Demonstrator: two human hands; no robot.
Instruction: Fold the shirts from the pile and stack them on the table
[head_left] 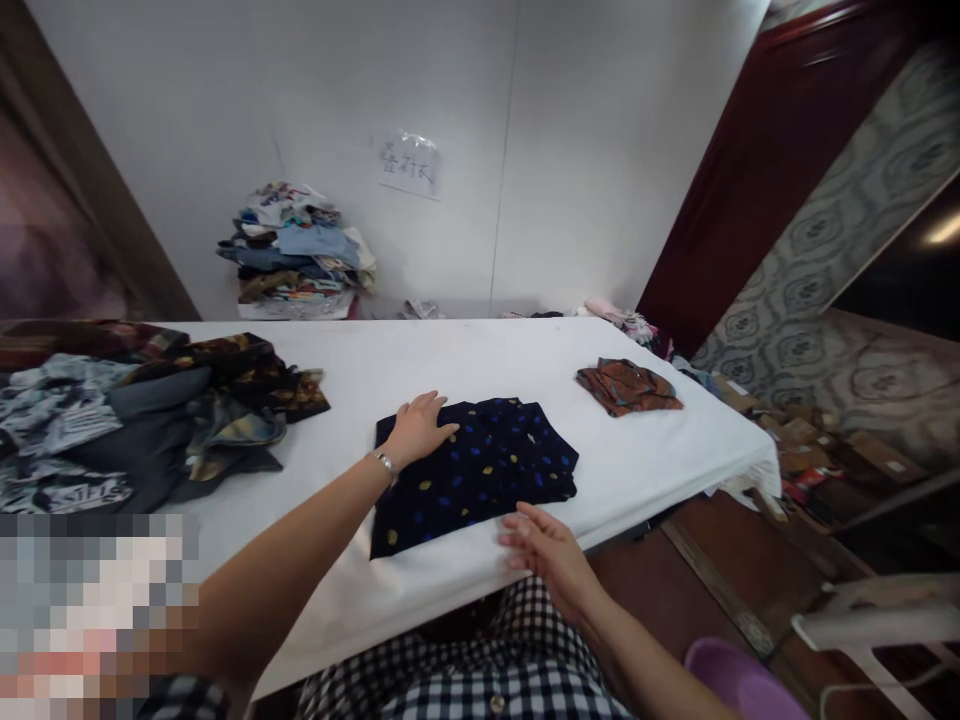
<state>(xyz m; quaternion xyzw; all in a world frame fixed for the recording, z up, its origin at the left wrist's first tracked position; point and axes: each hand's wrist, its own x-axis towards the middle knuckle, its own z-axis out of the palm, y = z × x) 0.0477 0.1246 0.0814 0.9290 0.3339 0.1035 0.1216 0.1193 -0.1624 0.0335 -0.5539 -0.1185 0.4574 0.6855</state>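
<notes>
A folded dark navy shirt (487, 470) with blue and yellow dots lies near the front edge of the white table (465, 360). My left hand (417, 428) rests flat on its far left corner, fingers spread; a bracelet is on that wrist. My right hand (544, 545) is open at the shirt's near edge, fingertips touching the cloth by the table's front edge. Neither hand grips anything.
A heap of unfolded patterned garments (150, 420) covers the table's left side. A folded orange-brown shirt (628, 386) sits at the right. A stack of folded clothes (296, 250) stands against the back wall. Cardboard boxes (817, 450) clutter the floor on the right.
</notes>
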